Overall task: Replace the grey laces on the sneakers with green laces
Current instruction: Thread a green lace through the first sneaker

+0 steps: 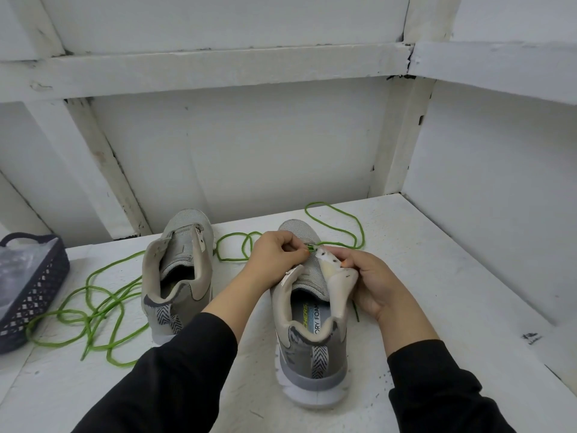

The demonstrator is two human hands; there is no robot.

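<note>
- Nearest the viewer, two black sleeves (pixel 175 370) reach over a scuffed, white-painted table (pixel 437 276).
- One grey mesh sneaker with a thick white foam sole (pixel 312 364) stands upright between them, heel toward the viewer, with its printed insole showing.
- The right hand (pixel 371 282) grips this sneaker's pale eyelet flap (pixel 337 273), which is folded outward.
- The left hand (pixel 274 257) pinches the tip of a round green cord lace (pixel 356 217) at the flap's front end. The cord loops over the table beyond the toe.
- A second matching grey sneaker (pixel 181 251) stands to the left, its tongue open.
- A tangle of green cord (pixel 73 313) lies left of it. I cannot tell whether it is a separate lace.
- One dark blue plastic lattice basket (pixel 37 292) at the far left holds crinkled clear plastic.
- White battened boards (pixel 234 151) stand behind.
</note>
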